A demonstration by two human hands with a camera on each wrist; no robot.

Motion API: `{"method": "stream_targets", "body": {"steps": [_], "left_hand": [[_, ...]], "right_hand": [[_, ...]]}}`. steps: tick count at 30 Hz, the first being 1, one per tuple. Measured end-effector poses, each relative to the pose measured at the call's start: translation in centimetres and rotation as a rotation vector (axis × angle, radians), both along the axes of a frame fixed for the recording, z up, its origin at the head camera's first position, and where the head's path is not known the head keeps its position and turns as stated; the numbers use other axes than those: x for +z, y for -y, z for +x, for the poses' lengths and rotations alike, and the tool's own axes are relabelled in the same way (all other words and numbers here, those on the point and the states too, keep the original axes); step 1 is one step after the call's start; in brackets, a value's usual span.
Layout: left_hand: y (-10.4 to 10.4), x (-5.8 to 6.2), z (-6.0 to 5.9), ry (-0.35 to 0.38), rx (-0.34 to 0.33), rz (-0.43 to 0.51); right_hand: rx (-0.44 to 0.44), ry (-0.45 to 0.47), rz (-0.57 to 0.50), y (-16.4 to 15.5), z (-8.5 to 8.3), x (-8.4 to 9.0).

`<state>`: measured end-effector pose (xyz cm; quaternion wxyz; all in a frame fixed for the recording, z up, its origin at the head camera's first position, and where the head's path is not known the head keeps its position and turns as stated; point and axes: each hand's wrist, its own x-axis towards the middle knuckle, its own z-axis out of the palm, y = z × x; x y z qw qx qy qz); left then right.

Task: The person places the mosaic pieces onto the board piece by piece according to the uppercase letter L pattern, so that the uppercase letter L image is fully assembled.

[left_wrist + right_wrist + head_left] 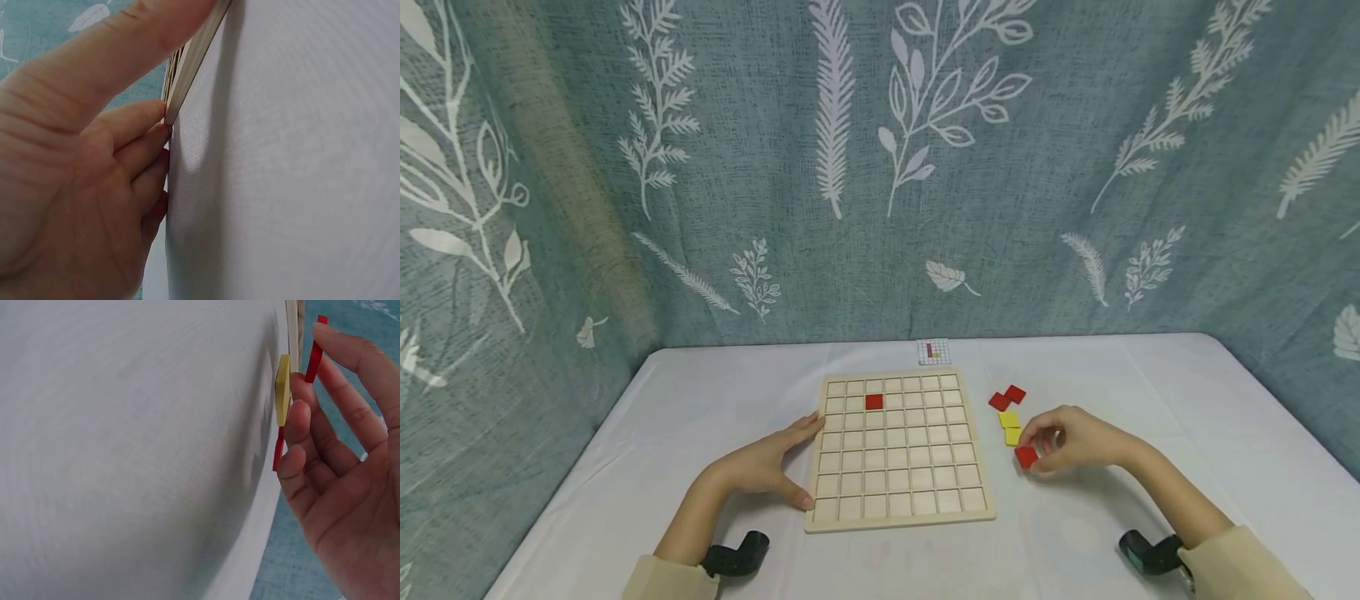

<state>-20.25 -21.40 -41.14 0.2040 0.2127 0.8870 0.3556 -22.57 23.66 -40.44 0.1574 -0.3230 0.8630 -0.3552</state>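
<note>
Right hand [1071, 437] curled around a red tile [1026, 456], pinched between thumb and fingertips just above the white table [1150, 392], right of the wooden grid board [898, 508]. Close behind that grip: 2 yellow tiles [1011, 427] touching each other, then 2 more red tiles [1007, 397] farther back. Left hand [767, 467] flat and relaxed, fingers straight along the board's left edge, thumb against its near corner, holding nothing. 1 red tile [873, 402] seated in the board's 2nd row.

My head view looks down over the board [898, 450]; both wrist views skim the table [300, 156] close up, sharing its edge.
</note>
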Motion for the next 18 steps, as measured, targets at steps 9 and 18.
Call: {"method": "stream_targets", "body": {"steps": [9,18], "left_hand": [[0.0,0.0,0.0,-0.013,-0.004,-0.002],[-0.1,0.1,0.1,-0.008,-0.001,-0.004]], "right_hand": [[-0.014,0.016,-0.042,0.6,0.0,0.3],[0.0,0.016,-0.111,2.5,-0.6,0.6]]}}
